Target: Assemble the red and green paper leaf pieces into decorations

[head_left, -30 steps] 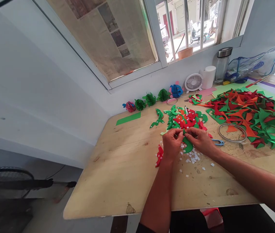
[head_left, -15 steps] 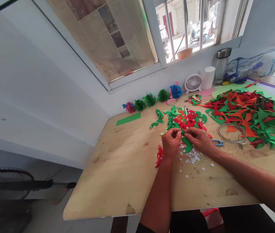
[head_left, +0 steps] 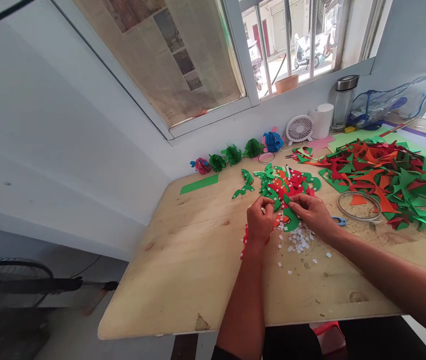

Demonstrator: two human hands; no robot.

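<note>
My right hand pinches the edge of a small green paper piece between thumb and fingers. To its left, my left hand is closed with its fingertips together; whatever they hold is too small to make out. Just below the fingers lies a curved green paper cutout. Small white squares are scattered in front of the hands. Behind them is a pile of red and green paper cutouts, many dotted with white squares. A red cutout is partly hidden by my left wrist.
Red, orange and green paper scraps heap up at the right, beside a tape roll and blue-handled scissors. Folded paper figures, a small fan and a glass bottle line the wall. A green strip lies left.
My hands have moved slightly apart, the left one shifting left and turning. The small green piece now stays with my right hand, and an orange cutout shows between the hands.
</note>
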